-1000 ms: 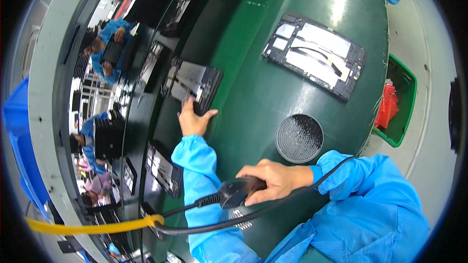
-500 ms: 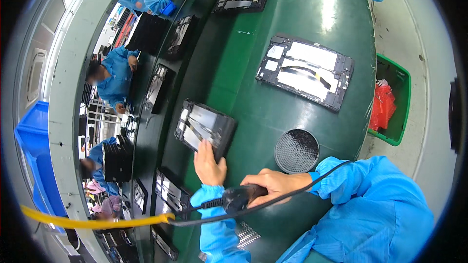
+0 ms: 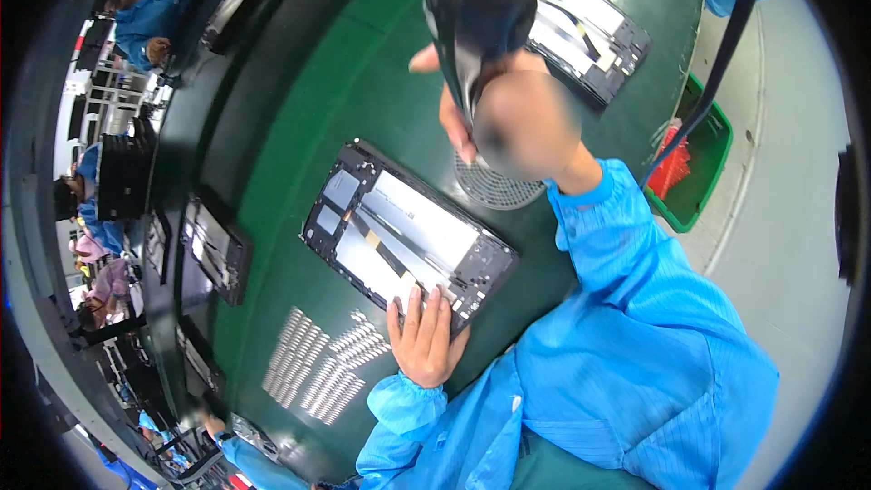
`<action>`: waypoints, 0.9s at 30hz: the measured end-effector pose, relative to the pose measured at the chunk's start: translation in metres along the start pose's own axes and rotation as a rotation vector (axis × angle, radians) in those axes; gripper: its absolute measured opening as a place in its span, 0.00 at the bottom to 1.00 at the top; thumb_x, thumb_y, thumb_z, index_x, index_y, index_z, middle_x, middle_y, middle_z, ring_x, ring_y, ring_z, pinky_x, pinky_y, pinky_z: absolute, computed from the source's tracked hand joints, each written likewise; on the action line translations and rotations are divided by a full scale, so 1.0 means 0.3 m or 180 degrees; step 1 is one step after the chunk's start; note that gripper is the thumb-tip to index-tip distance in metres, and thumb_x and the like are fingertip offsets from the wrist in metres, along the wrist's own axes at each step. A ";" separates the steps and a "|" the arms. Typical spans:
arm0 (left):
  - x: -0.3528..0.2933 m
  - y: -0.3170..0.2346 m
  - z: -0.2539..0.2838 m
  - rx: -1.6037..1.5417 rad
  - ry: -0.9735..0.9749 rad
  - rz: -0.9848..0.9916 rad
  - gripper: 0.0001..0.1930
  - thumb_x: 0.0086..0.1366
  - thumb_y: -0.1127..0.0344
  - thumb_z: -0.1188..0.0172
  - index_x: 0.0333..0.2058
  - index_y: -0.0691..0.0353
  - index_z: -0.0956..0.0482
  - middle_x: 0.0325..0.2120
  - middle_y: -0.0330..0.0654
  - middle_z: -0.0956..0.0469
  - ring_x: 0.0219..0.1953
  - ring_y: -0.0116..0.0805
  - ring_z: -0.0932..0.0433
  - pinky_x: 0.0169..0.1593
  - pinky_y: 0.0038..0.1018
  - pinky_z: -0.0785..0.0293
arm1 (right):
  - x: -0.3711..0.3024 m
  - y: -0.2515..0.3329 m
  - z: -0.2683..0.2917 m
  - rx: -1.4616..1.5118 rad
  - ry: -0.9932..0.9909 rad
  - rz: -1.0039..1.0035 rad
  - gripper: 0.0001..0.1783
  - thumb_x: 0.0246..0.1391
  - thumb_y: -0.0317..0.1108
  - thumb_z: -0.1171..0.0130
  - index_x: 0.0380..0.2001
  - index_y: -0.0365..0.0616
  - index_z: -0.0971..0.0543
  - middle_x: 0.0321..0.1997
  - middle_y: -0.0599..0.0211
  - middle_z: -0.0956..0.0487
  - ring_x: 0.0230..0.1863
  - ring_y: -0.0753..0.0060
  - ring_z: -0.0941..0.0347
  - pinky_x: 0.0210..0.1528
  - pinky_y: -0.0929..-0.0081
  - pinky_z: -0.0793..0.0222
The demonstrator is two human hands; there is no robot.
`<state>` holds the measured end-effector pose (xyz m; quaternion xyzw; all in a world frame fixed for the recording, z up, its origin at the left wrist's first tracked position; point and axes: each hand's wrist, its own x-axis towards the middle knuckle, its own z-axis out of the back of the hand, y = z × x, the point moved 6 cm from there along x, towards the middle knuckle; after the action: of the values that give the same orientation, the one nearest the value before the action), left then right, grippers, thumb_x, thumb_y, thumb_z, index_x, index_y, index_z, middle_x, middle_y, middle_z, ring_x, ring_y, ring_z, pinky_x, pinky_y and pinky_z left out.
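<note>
In front of me lies an opened tablet, its pale battery cells, dark circuit parts and a ribbon cable with a yellow patch exposed. My left hand rests flat on its near edge, fingers stretched out. Raised above the bench, my right hand, partly blurred, grips a black corded handheld device with a broad upper part and a narrower lower part; its exact kind is unclear. Below that hand sits a round grey perforated dish, partly covered. A second opened tablet lies farther off, partly hidden by the device.
Rows of small silver pieces lie left of my left hand. Another tablet stands farther left. A green bin with red material stands past the right bench edge. A black cord crosses at right. Another person's sleeve shows at lower left.
The tablet under my left hand has come nearer and to the right. My right hand has lifted the corded device up and away from my left forearm. The view has shifted.
</note>
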<state>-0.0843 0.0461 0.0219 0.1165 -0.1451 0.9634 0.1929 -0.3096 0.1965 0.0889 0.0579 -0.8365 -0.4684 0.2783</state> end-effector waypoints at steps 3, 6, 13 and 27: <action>-0.064 -0.070 -0.012 -0.0534 0.0068 -0.0166 0.44 0.34 0.52 0.25 0.51 0.63 0.32 0.49 0.51 0.27 0.56 0.53 0.33 0.59 0.58 0.48 | 0.008 -0.002 0.041 -0.0165 -0.0199 0.0192 0.22 0.58 0.50 0.48 0.34 0.38 0.29 0.19 0.68 0.27 0.16 0.82 0.32 0.18 0.84 0.36; -0.011 0.074 0.041 -0.0530 -0.0087 0.0192 0.43 0.45 0.54 0.30 0.58 0.63 0.38 0.55 0.51 0.33 0.57 0.53 0.34 0.60 0.57 0.49 | -0.009 -0.024 0.099 -0.0328 -0.0281 0.0379 0.29 0.58 0.57 0.53 0.39 0.36 0.28 0.19 0.66 0.26 0.16 0.81 0.31 0.18 0.84 0.37; 0.140 0.602 0.074 -0.1514 -0.1860 0.1865 0.15 0.65 0.72 0.48 0.49 0.73 0.28 0.40 0.49 0.22 0.39 0.34 0.21 0.46 0.26 0.28 | -0.002 -0.056 0.063 -0.0129 -0.0238 0.0423 0.29 0.57 0.56 0.51 0.39 0.35 0.29 0.19 0.65 0.27 0.17 0.80 0.31 0.19 0.83 0.35; 0.307 0.544 0.095 -0.0406 -0.1927 0.1364 0.06 0.60 0.74 0.42 0.35 0.70 0.20 0.26 0.43 0.19 0.20 0.22 0.25 0.25 0.20 0.27 | 0.003 -0.089 0.049 -0.0209 -0.0103 0.0401 0.24 0.58 0.51 0.48 0.39 0.36 0.29 0.20 0.68 0.27 0.17 0.82 0.32 0.20 0.83 0.36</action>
<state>-0.2284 -0.0762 0.0359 0.3507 -0.2763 0.8929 -0.0579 -0.3222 0.1925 0.0616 -0.0116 -0.8271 -0.4780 0.2954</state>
